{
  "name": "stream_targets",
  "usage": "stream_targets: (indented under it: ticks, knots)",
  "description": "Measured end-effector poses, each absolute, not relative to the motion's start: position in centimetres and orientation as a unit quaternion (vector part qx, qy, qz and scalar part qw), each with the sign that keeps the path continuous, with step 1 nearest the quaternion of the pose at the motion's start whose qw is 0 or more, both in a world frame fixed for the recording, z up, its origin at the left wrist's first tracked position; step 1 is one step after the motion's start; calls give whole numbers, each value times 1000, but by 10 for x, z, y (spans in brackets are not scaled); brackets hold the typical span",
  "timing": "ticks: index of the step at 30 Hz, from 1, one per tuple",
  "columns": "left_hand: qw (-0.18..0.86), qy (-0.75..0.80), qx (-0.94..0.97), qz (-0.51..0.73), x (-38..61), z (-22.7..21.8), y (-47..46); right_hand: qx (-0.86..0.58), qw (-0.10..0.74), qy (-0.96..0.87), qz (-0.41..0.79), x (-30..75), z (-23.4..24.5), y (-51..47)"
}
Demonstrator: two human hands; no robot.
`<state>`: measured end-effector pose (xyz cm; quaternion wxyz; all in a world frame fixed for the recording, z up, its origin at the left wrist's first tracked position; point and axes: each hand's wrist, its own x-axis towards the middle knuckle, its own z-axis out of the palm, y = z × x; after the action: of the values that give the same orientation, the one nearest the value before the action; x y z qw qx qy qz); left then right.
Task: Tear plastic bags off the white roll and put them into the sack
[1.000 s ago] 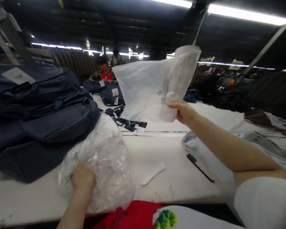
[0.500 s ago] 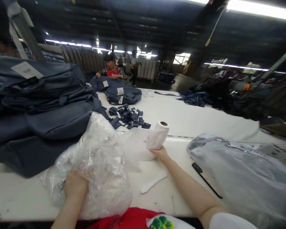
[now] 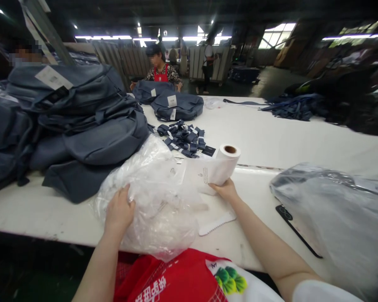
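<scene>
Gripping the white roll (image 3: 227, 167) at four o'clock, the right hand (image 3: 227, 191) could tug the clear bag (image 3: 157, 205) askew, its loose sheet (image 3: 193, 174) seemingly overlapping; the left hand (image 3: 120, 209), loosely curled, touches the bag at seven, hold unclear.

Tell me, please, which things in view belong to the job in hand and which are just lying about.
In use:
white roll, held in the right hand
clear plastic, touched by the left hand

Apparently just lying about:
phone
toothed white strip
dark strap bundles
</scene>
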<state>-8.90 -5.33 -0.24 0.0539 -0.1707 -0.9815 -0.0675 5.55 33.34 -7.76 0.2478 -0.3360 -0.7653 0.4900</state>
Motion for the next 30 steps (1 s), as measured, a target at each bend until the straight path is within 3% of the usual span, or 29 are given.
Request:
stream_targets:
  ticks: [5,10,12,15,18,21,24,30]
  knots:
    - [218,-924,-203,-240,-65,31,-73,-316,252,-797,448,74,-60,330]
    - [234,-905,-159,-318,-34,50,-79,-177,511,-817,198,111,9,278]
    - [240,-897,-168,-332,-23,56,-71,-72,537,-823,172,120,39,240]
    - [208,-901,-259,-280,-14,57,-50,150,403,-885,179,113,62,184]
    - [110,-923,-344,-135,-17,36,-37,307,223,-916,128,81,50,153]
    - [47,-947,-318,4,-31,2,-47,247,101,-957,110,40,19,153]
    - [88,-955,-275,71,-48,-26,-72,114,35,-975,186,4,-9,169]
    - [199,-916,-349,3,-76,-43,-118,-11,22,-937,347,-39,-31,190]
